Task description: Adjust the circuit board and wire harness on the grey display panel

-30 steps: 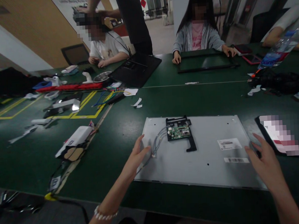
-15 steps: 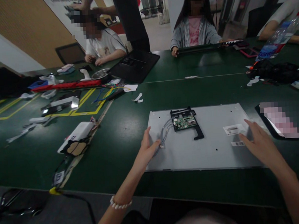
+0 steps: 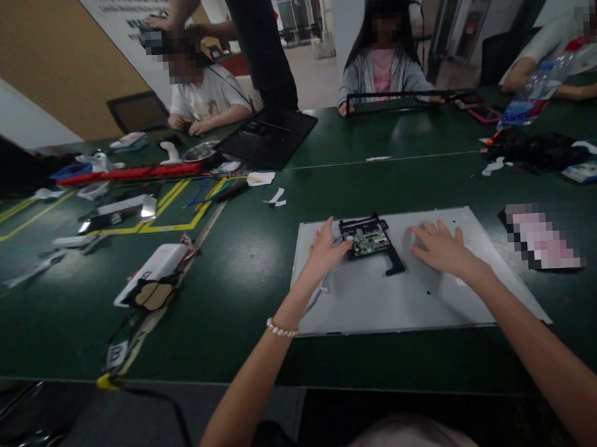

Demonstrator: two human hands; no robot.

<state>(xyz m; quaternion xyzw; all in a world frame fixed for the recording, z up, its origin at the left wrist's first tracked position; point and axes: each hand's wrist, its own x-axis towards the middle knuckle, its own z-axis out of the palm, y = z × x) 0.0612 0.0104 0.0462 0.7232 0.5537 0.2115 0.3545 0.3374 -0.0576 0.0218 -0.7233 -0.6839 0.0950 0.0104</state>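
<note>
A flat pale-grey panel [image 3: 373, 309], like the back of a display, lies on the green table before me. Toward its upper left sits a green circuit board [image 3: 370, 242] in a black plastic bracket [image 3: 395, 261]. Grey cables [image 3: 314, 301] run from the board's left side, partly covered by my left hand [image 3: 326, 250]. That hand is open, its thumb at the left edge of the bracket; whether it touches is unclear. My right hand [image 3: 440, 247] is open over the panel, right of the bracket, fingers spread with nothing in them. It mostly covers the panel's labels.
A phone [image 3: 542, 237] lies right of the panel. To the left are a white battery pack [image 3: 154, 274] and a red strip [image 3: 150, 172] amid loose wires. Plastic bottles [image 3: 529, 98] stand at the far right. People sit across the table, one holding a black frame [image 3: 396, 95].
My left hand has moved up and right, from the panel's left edge to the bracket. My right hand has moved left and up from the panel's right side toward the board.
</note>
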